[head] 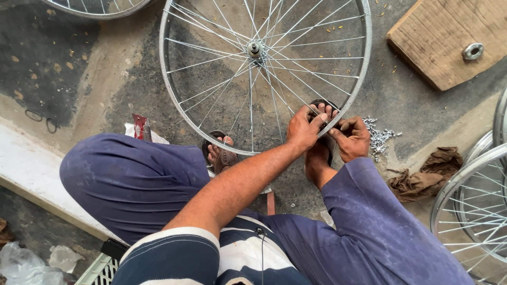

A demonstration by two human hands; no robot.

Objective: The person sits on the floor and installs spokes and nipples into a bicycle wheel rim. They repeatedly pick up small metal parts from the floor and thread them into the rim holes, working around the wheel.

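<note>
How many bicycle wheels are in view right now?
4, all but one cut off by the frame: the wheel being worked on at centre, one at the top-left edge, and two overlapping at the right edge. More may lie outside the frame.

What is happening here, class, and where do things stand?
A seated person works on a spoked bicycle wheel lying flat on the ground. Both the left hand and the right hand pinch at its rim nearest the person. A pile of small metal parts lies just beside the right hand, with a brown rag and more wheels nearby.
</note>
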